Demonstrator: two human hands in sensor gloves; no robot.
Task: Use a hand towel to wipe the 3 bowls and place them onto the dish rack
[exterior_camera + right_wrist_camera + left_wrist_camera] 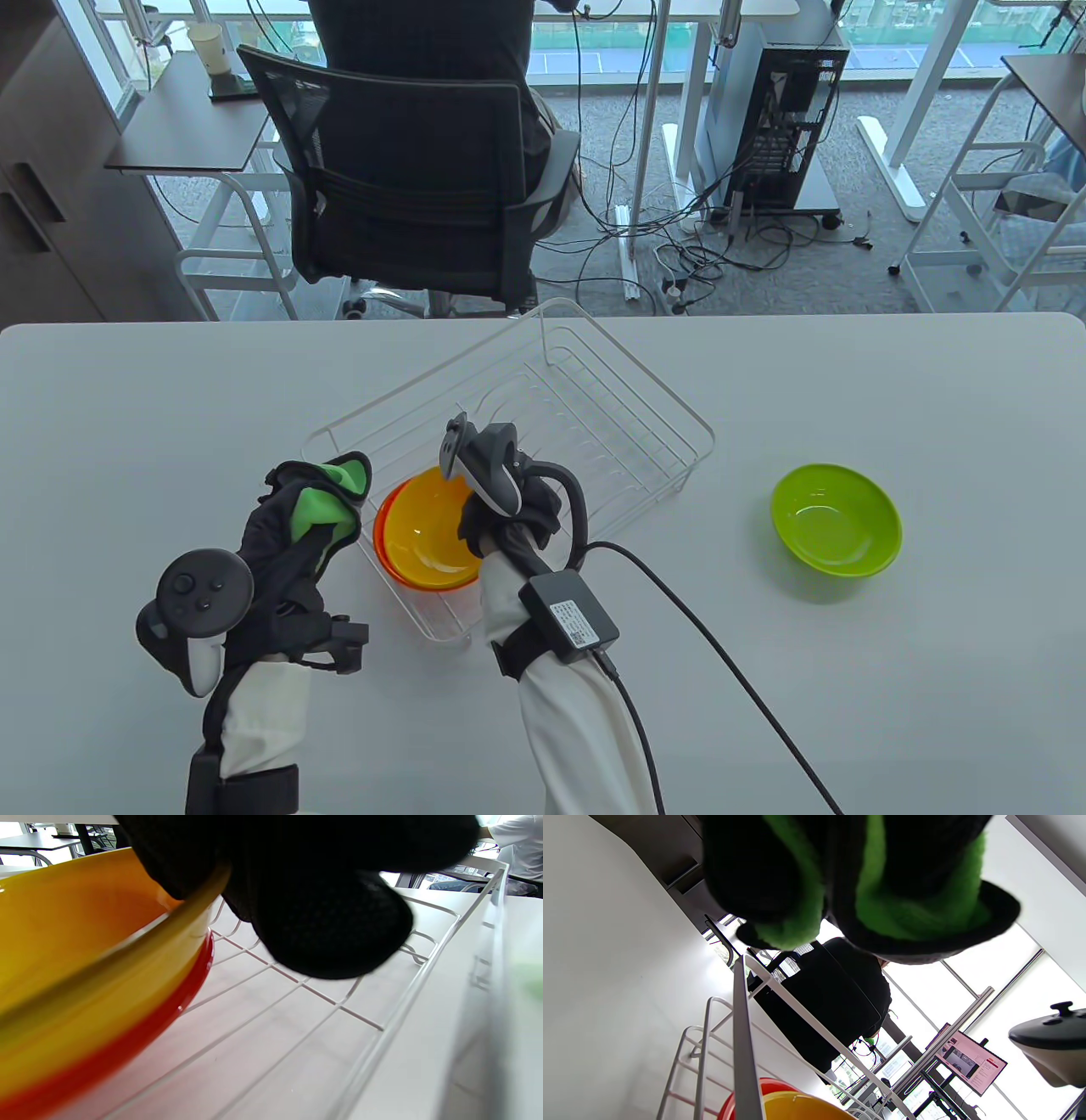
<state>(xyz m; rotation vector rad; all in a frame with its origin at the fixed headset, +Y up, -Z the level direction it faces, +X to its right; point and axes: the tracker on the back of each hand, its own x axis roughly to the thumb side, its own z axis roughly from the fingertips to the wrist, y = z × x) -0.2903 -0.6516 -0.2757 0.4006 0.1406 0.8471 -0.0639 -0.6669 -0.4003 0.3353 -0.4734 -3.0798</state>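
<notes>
A yellow bowl (437, 531) sits nested in a red bowl (383, 539) at the near left end of the white wire dish rack (594, 382). My right hand (501, 509) pinches the yellow bowl's (85, 955) right rim, thumb inside, fingers (331, 929) outside over the rack's wires (305, 988); the red bowl (127, 1043) lies directly beneath. My left hand (301, 531), just left of the rack, grips a bunched green hand towel (327, 501), seen close up as green towel (882, 899) among the gloved fingers. A green bowl (836, 519) stands alone on the table to the right.
The grey table (848, 679) carries only the rack and bowls. A black cable (721, 654) trails from my right wrist across the near table. Beyond the far edge stands an office chair (407, 187) with a seated person, plus desks and a computer tower (780, 110).
</notes>
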